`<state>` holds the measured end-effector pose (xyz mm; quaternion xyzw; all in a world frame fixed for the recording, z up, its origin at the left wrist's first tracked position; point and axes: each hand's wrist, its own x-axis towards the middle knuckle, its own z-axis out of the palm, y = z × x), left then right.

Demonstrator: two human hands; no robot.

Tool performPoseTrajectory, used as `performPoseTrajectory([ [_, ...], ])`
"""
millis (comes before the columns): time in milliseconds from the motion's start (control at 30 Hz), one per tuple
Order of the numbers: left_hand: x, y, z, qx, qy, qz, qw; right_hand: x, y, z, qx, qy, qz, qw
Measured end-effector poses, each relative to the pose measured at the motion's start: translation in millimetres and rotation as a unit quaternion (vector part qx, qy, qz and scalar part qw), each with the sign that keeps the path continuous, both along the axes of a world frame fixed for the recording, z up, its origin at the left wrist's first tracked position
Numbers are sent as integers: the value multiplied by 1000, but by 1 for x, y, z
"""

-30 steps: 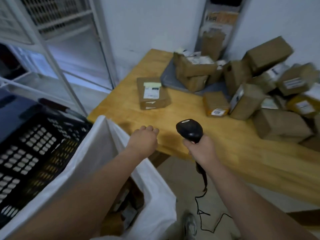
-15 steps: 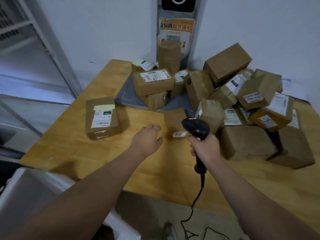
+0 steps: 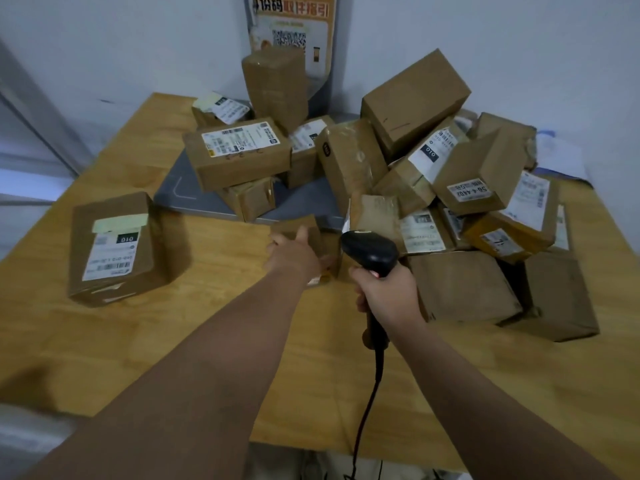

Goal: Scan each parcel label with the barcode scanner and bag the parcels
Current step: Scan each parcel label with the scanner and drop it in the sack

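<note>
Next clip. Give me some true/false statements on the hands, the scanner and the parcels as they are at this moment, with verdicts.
1. The right hand grips the barcode scanner. True.
2. The scanner is cordless. False: a black cable hangs from its handle.
3. A lone parcel lies label-up on the left of the table, apart from the pile. True.
4. The left hand rests on that lone parcel. False: it reaches to a small parcel at the front of the pile, beside the scanner.
</note>
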<state>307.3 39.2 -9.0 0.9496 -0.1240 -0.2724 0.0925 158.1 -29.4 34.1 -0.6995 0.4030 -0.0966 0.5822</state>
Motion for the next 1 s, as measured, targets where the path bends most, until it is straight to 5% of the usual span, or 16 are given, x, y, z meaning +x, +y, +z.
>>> performPoseTrajectory([
  [133,2,17,0,-41,27,28,998,4,3,-2,-20,-5,25,999],
  [233,-2,49,4,-200,49,99,974,4,8,-4,-11,-11,43,999],
  [333,-17,94,11,-440,158,281,838,-2,13,-8,50,-38,32,997],
  [433,-38,132,17,-560,291,341,696,-4,24,-11,105,-58,24,993],
  [533,-61,155,25,-612,367,302,632,-2,49,-5,173,-90,32,980],
  [600,-73,163,32,-599,361,286,655,-3,70,1,261,-154,35,952],
  [667,-82,171,41,-563,277,288,723,-9,87,2,272,-195,19,942],
  [767,-89,187,54,-527,129,286,790,-18,109,-1,190,-167,-3,967],
  [933,-101,202,73,-446,149,181,864,-27,139,-1,55,-174,35,983],
  [1000,-105,203,73,-445,129,196,864,-32,146,1,41,-189,56,980],
])
